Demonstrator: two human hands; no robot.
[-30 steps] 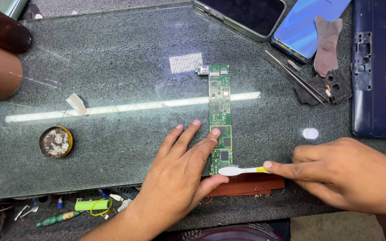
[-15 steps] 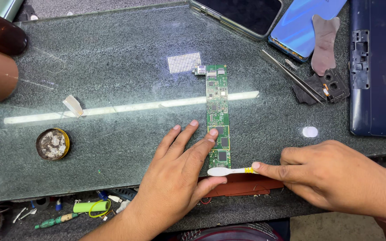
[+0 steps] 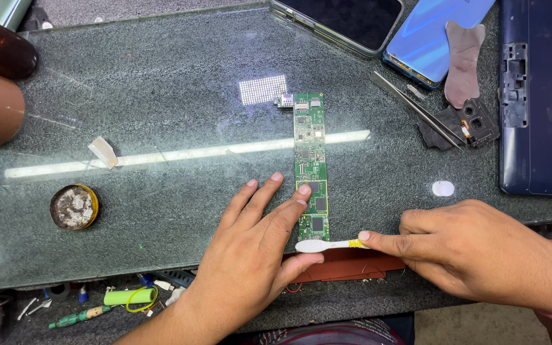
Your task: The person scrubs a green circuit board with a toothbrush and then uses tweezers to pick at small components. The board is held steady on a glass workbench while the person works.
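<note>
Head view: a glass-topped table (image 3: 161,96) over dark green stone, with light strips reflected in it. A long green circuit board (image 3: 311,163) lies flat near the centre, running away from the person. The left hand (image 3: 253,255) rests on the glass, fingers spread wide, index fingertip pressing the board's near part. The right hand (image 3: 480,252) pinches a white toothbrush (image 3: 327,245) by its handle, bristle head at the board's near end, touching the left thumb. Tweezers (image 3: 416,108), two phones (image 3: 378,19) and a round tin (image 3: 73,207) lie well apart.
</note>
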